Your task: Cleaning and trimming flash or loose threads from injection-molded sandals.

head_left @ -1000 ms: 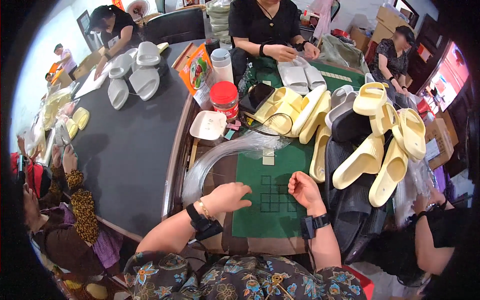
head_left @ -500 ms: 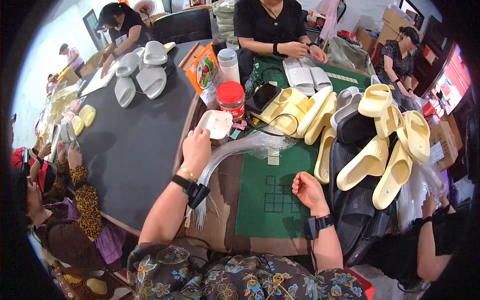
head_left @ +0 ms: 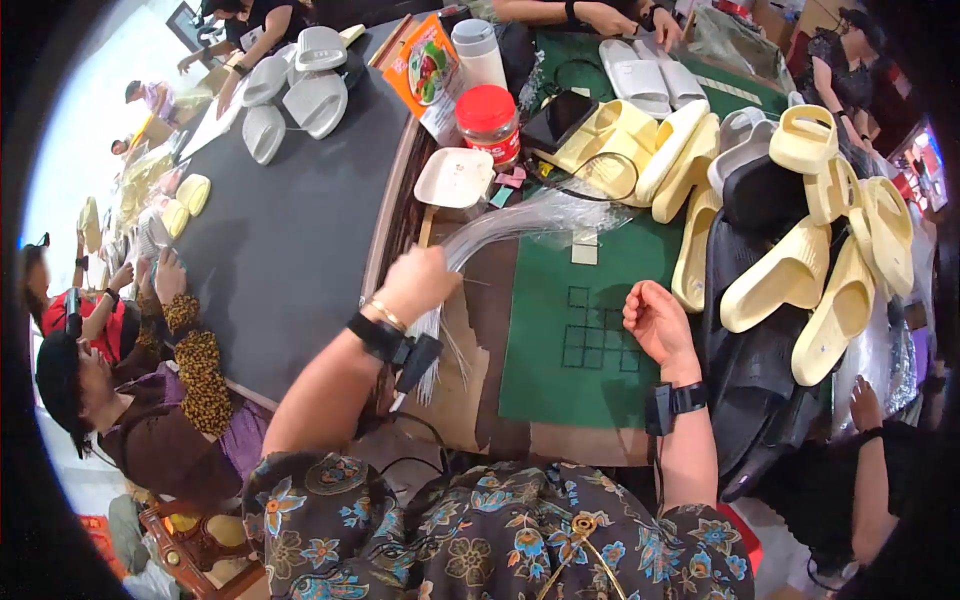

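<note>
My left hand [head_left: 415,285] is closed, knuckles up, over the lower part of a bundle of thin clear plastic strands [head_left: 500,226]. Whatever its fingers hold, if anything, is hidden. Just beyond it lies a shallow white dish [head_left: 455,178] with tiny bits inside. My right hand [head_left: 655,318] hovers above the right side of a green mat [head_left: 535,385], fingers curled in and pressed together. I cannot make out anything in them. Black grid lines mark the mat beside this hand. Nearest to its right are a yellow slipper [head_left: 698,250] and black slippers [head_left: 745,370].
Several yellow slippers [head_left: 780,285] pile up at the right. A red-lidded jar [head_left: 488,125], a white bottle [head_left: 480,55] and an orange packet [head_left: 420,75] stand behind the dish. Grey slippers [head_left: 315,103] lie on the dark table [head_left: 300,230]. Co-workers sit around.
My left hand has drawn back from the white dish toward me, over the strands. My right hand stays curled above the mat. The whole view has tilted downward and shifted.
</note>
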### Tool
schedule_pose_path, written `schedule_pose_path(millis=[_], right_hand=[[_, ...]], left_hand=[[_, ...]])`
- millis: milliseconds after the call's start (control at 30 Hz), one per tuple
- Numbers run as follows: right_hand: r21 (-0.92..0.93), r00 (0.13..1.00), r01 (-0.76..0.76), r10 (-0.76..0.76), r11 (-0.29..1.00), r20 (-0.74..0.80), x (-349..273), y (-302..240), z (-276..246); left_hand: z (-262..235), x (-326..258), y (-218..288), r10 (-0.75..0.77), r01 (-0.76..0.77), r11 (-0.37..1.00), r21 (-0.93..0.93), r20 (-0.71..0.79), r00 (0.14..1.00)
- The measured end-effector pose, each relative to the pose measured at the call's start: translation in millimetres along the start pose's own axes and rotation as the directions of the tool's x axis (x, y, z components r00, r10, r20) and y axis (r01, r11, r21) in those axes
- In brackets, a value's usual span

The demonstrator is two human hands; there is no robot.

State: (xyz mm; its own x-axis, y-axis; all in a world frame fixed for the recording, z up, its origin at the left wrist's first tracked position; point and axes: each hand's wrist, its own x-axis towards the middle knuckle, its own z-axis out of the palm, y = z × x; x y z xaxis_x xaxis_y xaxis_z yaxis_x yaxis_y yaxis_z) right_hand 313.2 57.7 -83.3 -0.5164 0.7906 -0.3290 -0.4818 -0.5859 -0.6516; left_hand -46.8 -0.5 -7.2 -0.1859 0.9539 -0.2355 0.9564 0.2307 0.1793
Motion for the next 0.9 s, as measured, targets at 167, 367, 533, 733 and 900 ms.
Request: schedule_pose_path(millis=[167,367,533,733,900], right_hand=[[-0.014,1.0,0.01,-0.01,1.0,0.013,1.0,4.3,-3.0],[-0.031,1.0,0.027,-0.027,0.999,-0.004,-1.9,2.7,1.7],[-0.025,0.999,0.044,-0.043,0.999,0.021,-2.2,4.6,2.5],[-0.021,0.999,0.044,-0.044,0.999,0.011,-1.4,6.5,0.8],[-0.032,0.999,0.042,-0.042,0.999,-0.003,-1.5,4.9,0.5]], left_hand=[[30.8,-44.6,36.8,-0.054,0.042,0.989,0.141,0.086,0.995],[19.5,-54.7,37.5,-0.069,0.068,0.994,0.08,0.004,0.998],[35.7,-39.6,7.1,-0.144,0.153,0.985,0.087,-0.093,0.985],[41.9,-57.3,34.9,-0.101,0.105,0.977,0.184,-0.033,0.994],[35.6,-52.4,13.4,0.026,0.045,0.931,0.361,-0.19,0.981]])
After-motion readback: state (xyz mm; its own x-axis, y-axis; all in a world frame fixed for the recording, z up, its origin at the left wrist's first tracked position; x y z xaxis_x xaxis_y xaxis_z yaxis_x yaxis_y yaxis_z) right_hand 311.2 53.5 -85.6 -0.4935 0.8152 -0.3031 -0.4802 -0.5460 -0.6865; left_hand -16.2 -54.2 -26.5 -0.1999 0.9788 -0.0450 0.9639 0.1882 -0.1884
